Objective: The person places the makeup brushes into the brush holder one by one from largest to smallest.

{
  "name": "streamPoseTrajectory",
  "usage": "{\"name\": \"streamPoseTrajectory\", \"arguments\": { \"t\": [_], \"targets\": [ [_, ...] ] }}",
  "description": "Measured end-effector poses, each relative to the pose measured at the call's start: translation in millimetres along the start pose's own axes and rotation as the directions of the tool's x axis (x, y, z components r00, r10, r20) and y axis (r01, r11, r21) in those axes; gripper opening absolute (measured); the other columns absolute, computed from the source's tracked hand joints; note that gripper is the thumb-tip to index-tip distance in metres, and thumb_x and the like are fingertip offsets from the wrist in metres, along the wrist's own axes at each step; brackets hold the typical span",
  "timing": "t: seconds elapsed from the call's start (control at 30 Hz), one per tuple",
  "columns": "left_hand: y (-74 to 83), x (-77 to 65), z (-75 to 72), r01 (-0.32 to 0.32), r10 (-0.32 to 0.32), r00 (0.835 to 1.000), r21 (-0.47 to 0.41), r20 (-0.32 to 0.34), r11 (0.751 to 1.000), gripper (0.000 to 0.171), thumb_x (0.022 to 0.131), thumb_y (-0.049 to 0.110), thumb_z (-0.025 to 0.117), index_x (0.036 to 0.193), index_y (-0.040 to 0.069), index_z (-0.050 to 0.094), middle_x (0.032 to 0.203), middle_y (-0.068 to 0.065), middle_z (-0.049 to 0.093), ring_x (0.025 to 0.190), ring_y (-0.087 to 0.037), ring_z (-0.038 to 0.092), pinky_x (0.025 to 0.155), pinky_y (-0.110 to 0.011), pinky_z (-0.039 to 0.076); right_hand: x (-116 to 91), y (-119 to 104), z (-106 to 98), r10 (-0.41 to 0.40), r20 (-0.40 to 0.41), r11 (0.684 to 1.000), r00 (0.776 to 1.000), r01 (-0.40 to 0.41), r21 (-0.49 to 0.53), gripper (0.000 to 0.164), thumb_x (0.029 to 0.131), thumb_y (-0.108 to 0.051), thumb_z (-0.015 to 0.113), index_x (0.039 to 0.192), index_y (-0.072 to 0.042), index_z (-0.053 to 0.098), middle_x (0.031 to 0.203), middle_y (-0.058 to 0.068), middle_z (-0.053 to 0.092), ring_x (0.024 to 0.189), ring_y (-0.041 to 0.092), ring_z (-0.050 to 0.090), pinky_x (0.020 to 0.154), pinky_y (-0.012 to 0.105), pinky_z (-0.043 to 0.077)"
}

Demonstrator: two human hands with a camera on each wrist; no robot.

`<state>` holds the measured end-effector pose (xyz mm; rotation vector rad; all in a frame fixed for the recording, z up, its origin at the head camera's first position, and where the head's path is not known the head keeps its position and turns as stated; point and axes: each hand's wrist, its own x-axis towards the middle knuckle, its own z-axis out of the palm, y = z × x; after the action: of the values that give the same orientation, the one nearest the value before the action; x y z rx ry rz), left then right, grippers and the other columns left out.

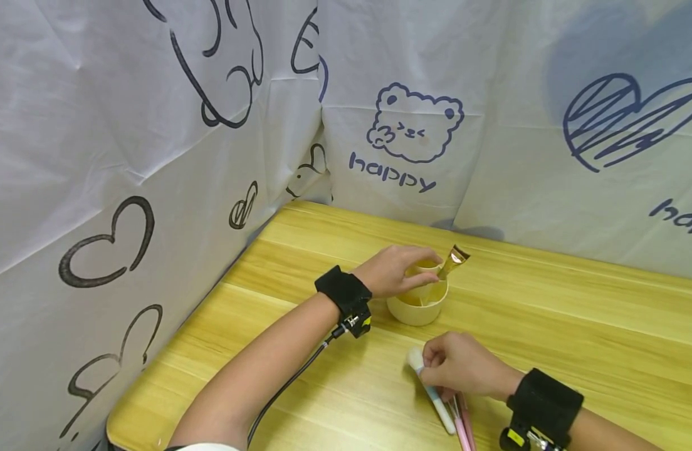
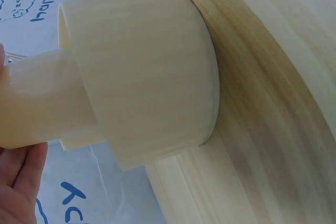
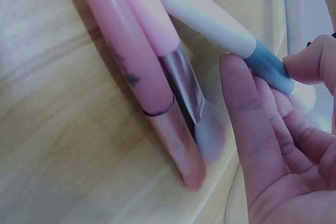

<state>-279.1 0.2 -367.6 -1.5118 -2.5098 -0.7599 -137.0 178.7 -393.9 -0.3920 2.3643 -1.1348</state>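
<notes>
Right wrist, wht brush (image 3: 223,25), blue band (image 3: 269,65)

Wide cream cup (image 1: 414,314) stands upright; narrower cream cylinder (image 2: 47,98) projects above its rim. Gold-ferruled brush (image 1: 452,260) leans toward one o'clock, bristles up. White-and-blue brush (image 1: 439,406) slants at six o'clock from cup, bristles toward eleven. Two pink brushes (image 3: 128,51) lie together at five o'clock.

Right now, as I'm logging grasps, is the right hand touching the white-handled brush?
Touching. The right wrist view shows it: the right hand pinches the white-handled brush at its blue band.
</notes>
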Motion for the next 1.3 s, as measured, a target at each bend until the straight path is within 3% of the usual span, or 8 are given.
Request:
{"name": "streamPoseTrajectory", "arguments": {
  "t": [0.33, 0.73, 1.07, 1.3],
  "targets": [
    [-0.7, 0.1, 0.7, -0.005, 0.005, 1.000, -0.006, -0.005, 1.000, 0.036, 0.104, 0.032, 0.063, 0.134, 0.011, 0.065, 0.133, -0.004, 0.073, 0.114, -0.015, 0.072, 0.101, -0.026, 0.057, -0.7, -0.4, -2.4, -0.009, -0.010, 1.000, 1.000, 0.009, 0.019, 0.007, 0.086, -0.012, 0.071, 0.090, -0.007, 0.067, 0.073, 0.000, 0.068, 0.060, 0.019, 0.070, 0.053, 0.031, 0.057],
    [-0.3, 0.7, 0.7, 0.002, -0.002, 1.000, -0.014, -0.003, 1.000, 0.036, 0.104, 0.032, 0.064, 0.133, 0.012, 0.065, 0.134, -0.003, 0.072, 0.119, -0.015, 0.071, 0.103, -0.027, 0.057, -1.8, 0.2, -3.9, -0.002, -0.087, 0.999, 0.996, 0.006, 0.054, 0.012, 0.085, -0.012, 0.071, 0.094, -0.005, 0.065, 0.079, 0.003, 0.067, 0.065, 0.019, 0.070, 0.057, 0.031, 0.058],
    [1.6, -1.0, -0.3, 0.007, -0.007, 1.000, -0.009, -0.005, 1.000, 0.036, 0.104, 0.032, 0.064, 0.133, 0.012, 0.065, 0.133, -0.003, 0.073, 0.099, -0.011, 0.070, 0.095, -0.026, 0.058, -1.7, 0.8, -5.0, -0.005, -0.148, 0.995, 0.989, 0.019, 0.095, 0.016, 0.088, -0.012, 0.069, 0.100, -0.002, 0.066, 0.084, 0.005, 0.070, 0.071, 0.022, 0.073, 0.064, 0.032, 0.063],
    [2.0, -1.0, -1.4, -0.001, 0.001, 1.000, -0.011, -0.005, 1.000, 0.035, 0.104, 0.032, 0.064, 0.132, 0.011, 0.065, 0.132, -0.004, 0.073, 0.105, -0.011, 0.071, 0.098, -0.025, 0.058, -1.6, 5.0, -8.3, -0.013, -0.197, 0.995, 0.980, 0.033, 0.099, 0.014, 0.092, -0.016, 0.070, 0.100, -0.005, 0.065, 0.086, 0.007, 0.071, 0.069, 0.021, 0.071, 0.059, 0.031, 0.058]
  ]
}}
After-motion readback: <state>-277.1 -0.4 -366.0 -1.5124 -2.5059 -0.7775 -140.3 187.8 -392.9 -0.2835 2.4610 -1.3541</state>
